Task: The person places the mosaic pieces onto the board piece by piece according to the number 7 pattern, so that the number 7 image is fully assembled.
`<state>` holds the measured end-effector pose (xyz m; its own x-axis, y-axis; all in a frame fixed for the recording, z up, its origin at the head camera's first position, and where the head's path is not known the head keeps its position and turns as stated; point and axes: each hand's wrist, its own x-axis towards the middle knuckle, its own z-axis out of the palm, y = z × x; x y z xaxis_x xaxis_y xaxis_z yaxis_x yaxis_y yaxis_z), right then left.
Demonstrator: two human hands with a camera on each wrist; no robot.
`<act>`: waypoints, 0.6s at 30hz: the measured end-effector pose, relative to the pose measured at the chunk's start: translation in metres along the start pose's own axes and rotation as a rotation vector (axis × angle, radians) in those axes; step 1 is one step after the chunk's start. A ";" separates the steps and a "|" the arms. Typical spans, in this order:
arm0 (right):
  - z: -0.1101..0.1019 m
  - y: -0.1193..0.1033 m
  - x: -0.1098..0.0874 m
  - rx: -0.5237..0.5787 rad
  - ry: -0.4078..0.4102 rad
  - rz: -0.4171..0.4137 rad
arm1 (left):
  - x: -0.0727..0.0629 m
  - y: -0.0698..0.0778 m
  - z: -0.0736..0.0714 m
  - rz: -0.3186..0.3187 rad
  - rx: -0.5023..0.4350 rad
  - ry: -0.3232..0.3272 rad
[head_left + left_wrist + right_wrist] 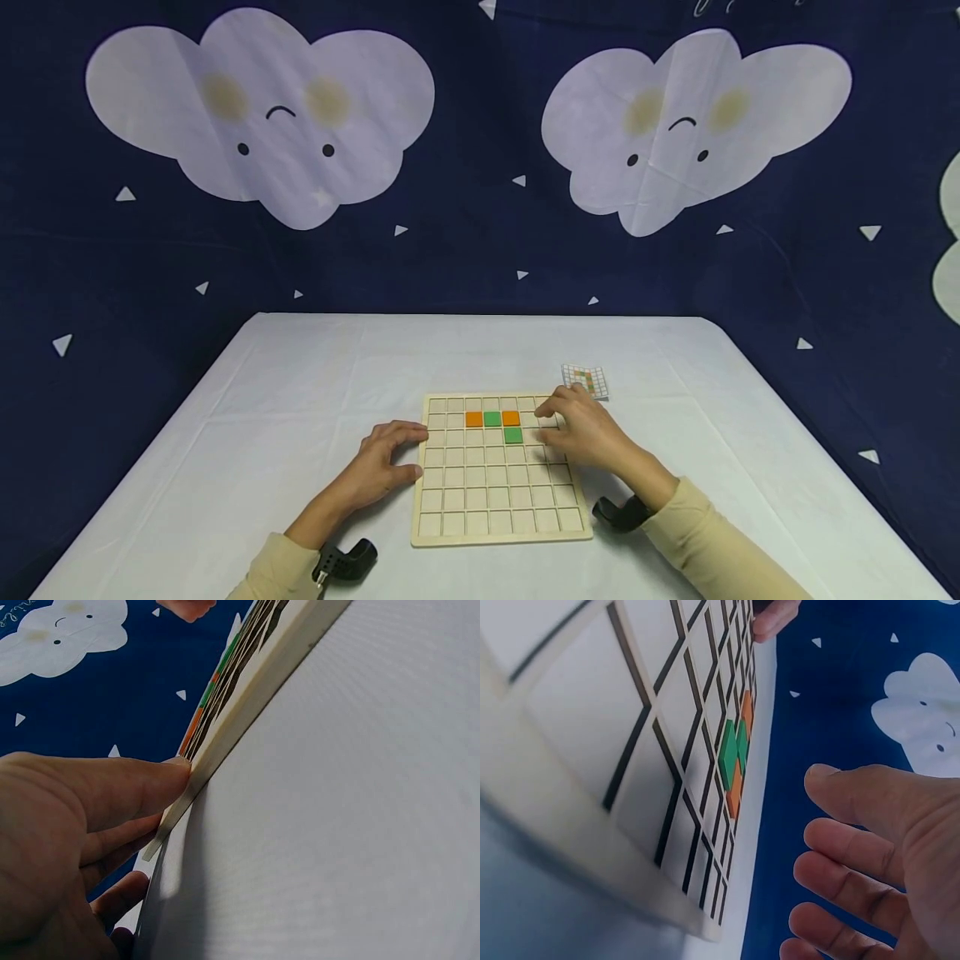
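Note:
A wooden grid board [502,541] with pale square cells lies on the table. In its upper rows sit an orange tile [474,419], a green tile [492,419] and another orange tile [511,418] side by side. A second green tile [513,436] adjoins the right orange one, just below it. My left hand [372,468] rests at the board's left side, its thumb [142,787] touching the edge. Over the board's upper right hovers my right hand [588,427], fingers loosely bent and apart. Nothing shows between the right thumb [862,796] and fingers.
Behind the right hand lies a small card [587,380] printed with a coloured grid pattern, partly covered by the fingers. A white cloth covers the table [315,375]. A dark blue backdrop [480,250] with clouds hangs beyond its far edge.

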<state>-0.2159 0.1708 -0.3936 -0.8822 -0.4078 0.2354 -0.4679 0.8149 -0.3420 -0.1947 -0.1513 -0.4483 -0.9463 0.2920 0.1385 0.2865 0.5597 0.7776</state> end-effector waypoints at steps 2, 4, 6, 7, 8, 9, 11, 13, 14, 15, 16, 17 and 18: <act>-0.002 0.002 -0.003 0.005 0.007 0.005 | 0.000 0.000 0.000 0.014 0.004 0.002; -0.004 0.004 -0.005 0.007 0.012 0.004 | 0.000 0.000 -0.001 0.016 0.007 0.001; -0.006 0.007 -0.008 0.002 0.021 0.002 | 0.000 0.000 -0.001 0.014 0.009 0.000; -0.006 0.008 -0.009 0.001 0.025 -0.001 | 0.000 0.000 -0.001 0.012 0.007 -0.002; -0.007 0.009 -0.010 -0.001 0.028 -0.002 | 0.000 0.000 -0.001 0.010 0.005 -0.003; -0.008 0.011 -0.011 -0.007 0.036 -0.005 | 0.000 0.000 0.000 0.007 0.003 -0.004; -0.009 0.013 -0.013 -0.014 0.050 -0.010 | 0.000 0.001 0.000 0.003 -0.003 -0.006; -0.009 0.015 -0.015 -0.020 0.064 -0.015 | 0.000 0.000 0.000 0.004 -0.004 -0.006; -0.010 0.016 -0.017 -0.023 0.071 -0.016 | 0.000 0.000 0.000 0.003 -0.004 -0.006; -0.010 0.017 -0.018 -0.022 0.076 -0.016 | 0.000 0.000 0.000 0.004 -0.003 -0.006; -0.011 0.019 -0.020 -0.023 0.079 -0.015 | 0.000 0.000 0.000 0.003 -0.002 -0.007; -0.012 0.020 -0.021 -0.022 0.081 -0.013 | 0.000 0.000 0.000 0.002 -0.001 -0.007; -0.012 0.021 -0.022 -0.022 0.082 -0.010 | 0.000 0.000 0.000 0.002 -0.001 -0.007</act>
<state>-0.2055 0.2018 -0.3947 -0.8697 -0.3819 0.3127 -0.4750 0.8199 -0.3196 -0.1945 -0.1518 -0.4484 -0.9449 0.2980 0.1357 0.2880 0.5588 0.7777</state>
